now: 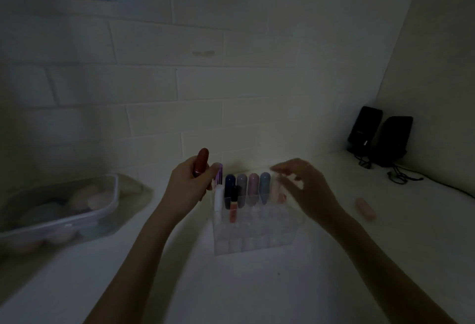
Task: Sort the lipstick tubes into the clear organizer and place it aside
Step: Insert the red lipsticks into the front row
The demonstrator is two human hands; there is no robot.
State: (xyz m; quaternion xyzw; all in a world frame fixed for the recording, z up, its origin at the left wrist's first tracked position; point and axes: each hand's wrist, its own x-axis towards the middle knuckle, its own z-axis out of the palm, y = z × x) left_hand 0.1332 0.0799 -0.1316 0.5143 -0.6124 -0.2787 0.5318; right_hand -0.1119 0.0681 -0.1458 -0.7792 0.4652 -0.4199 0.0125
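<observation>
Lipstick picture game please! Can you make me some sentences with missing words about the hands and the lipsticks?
1. The left hand holds a ____ lipstick tube.
2. A pink tube lies on the table to the ____ of the clear organizer.
3. The two black speakers stand in the far ____ corner.
4. The right hand holds ____.

Missing words: red; right; right; nothing

One organizer (257, 231), two speakers (380, 138), one tub (59, 210) — and about ten tubes, one loose (365, 208) at three o'clock.
</observation>
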